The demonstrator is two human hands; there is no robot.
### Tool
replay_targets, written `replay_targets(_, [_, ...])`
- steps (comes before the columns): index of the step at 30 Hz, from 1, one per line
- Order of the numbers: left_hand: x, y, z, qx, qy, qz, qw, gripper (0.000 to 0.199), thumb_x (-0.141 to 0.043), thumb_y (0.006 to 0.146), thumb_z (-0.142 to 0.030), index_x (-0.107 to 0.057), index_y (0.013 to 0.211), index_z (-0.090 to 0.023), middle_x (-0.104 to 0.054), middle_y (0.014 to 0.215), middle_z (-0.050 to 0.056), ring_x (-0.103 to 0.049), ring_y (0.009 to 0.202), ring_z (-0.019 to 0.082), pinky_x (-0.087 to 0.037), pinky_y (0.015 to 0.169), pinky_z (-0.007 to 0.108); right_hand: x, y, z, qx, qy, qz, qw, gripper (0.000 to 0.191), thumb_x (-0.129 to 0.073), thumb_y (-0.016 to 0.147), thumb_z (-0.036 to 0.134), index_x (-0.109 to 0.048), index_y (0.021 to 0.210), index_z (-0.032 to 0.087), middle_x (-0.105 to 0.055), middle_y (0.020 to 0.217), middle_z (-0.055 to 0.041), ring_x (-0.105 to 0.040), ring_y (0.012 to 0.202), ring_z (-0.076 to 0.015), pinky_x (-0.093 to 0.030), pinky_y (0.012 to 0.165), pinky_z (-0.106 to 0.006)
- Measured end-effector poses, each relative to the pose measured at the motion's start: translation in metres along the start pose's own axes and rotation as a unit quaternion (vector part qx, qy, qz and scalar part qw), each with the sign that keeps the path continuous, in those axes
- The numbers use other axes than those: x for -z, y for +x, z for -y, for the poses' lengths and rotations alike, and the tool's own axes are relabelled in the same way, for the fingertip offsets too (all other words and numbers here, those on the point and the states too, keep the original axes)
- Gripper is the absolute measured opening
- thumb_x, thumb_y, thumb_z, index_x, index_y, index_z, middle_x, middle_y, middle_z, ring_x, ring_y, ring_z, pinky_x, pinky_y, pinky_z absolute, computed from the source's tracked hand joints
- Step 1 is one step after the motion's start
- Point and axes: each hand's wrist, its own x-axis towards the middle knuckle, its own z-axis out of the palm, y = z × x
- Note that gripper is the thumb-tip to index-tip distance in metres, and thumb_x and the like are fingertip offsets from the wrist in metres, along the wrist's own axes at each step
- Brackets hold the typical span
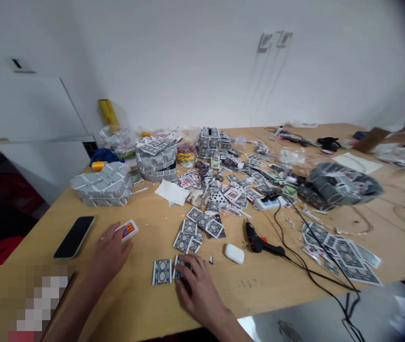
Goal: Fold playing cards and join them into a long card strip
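Observation:
A playing card [130,230] with a red, yellow and blue face is in my left hand [114,249], its left edge covered by the fingers. My right hand [198,287] rests at the front of the table, fingers apart over a dark patterned playing card [177,267] that lies partly hidden under them. Just left of it, apart by a narrow gap, a second patterned card [162,271] lies flat. Behind the right hand is a loose group of overlapping patterned cards [189,227].
A black phone [74,237] lies at the left. Right of my hands are a white earbud case [234,253], a glue gun [259,240] with its black cable, and more cards [350,254]. Behind stand grey woven baskets [102,185] and a large card pile [223,192].

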Motion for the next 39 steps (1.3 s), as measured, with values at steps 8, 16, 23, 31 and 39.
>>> replay_targets(8, [0.017, 0.011, -0.003, 0.051, 0.074, 0.102, 0.991, 0.05, -0.064, 0.097, -0.033, -0.057, 0.142, -0.01, -0.052, 0.157, 0.027, -0.049, 0.146, 0.04, -0.039, 0.119, 0.052, -0.001, -0.002, -0.007, 0.007, 0.017, -0.012, 1.0, 0.032, -0.06, 0.099, 0.015, -0.063, 0.128, 0.026, -0.064, 0.129, -0.0125, -0.059, 0.121, -0.0319, -0.053, 0.102, -0.054])
replay_targets(16, [0.021, 0.019, 0.009, 0.038, 0.053, 0.119, 0.991, 0.042, -0.063, 0.099, -0.034, -0.061, 0.138, -0.017, -0.067, 0.144, 0.017, -0.061, 0.132, 0.034, -0.041, 0.114, 0.046, -0.001, -0.002, -0.006, 0.016, 0.008, -0.011, 1.0, 0.033, -0.058, 0.098, 0.013, -0.063, 0.128, 0.026, -0.063, 0.129, -0.0122, -0.058, 0.125, -0.0316, -0.052, 0.104, -0.054])
replay_targets(23, [0.021, 0.022, 0.018, 0.032, 0.046, 0.132, 0.99, 0.039, -0.061, 0.101, -0.035, -0.063, 0.135, -0.017, -0.073, 0.136, 0.016, -0.066, 0.127, 0.033, -0.037, 0.117, 0.048, -0.001, -0.003, -0.006, 0.016, 0.013, -0.009, 1.0, 0.034, -0.059, 0.096, 0.01, -0.064, 0.126, 0.025, -0.063, 0.128, -0.0122, -0.058, 0.123, -0.0314, -0.052, 0.104, -0.053])
replay_targets(31, [0.023, 0.024, 0.02, 0.017, 0.04, 0.139, 0.989, 0.035, -0.063, 0.098, -0.033, -0.067, 0.129, -0.02, -0.075, 0.133, 0.014, -0.067, 0.126, 0.033, -0.039, 0.115, 0.046, -0.002, -0.003, -0.006, 0.011, 0.015, 0.0, 1.0, 0.033, -0.059, 0.097, 0.011, -0.063, 0.126, 0.025, -0.062, 0.129, -0.0121, -0.057, 0.124, -0.0312, -0.052, 0.105, -0.054])
replay_targets(39, [0.02, 0.025, 0.022, 0.016, 0.037, 0.135, 0.99, 0.04, -0.068, 0.094, -0.032, -0.067, 0.132, -0.021, -0.074, 0.135, 0.014, -0.066, 0.128, 0.033, -0.041, 0.114, 0.044, -0.002, -0.003, -0.007, 0.017, 0.011, -0.006, 1.0, 0.035, -0.061, 0.095, 0.01, -0.064, 0.126, 0.025, -0.064, 0.127, -0.0123, -0.059, 0.123, -0.0311, -0.053, 0.105, -0.053])
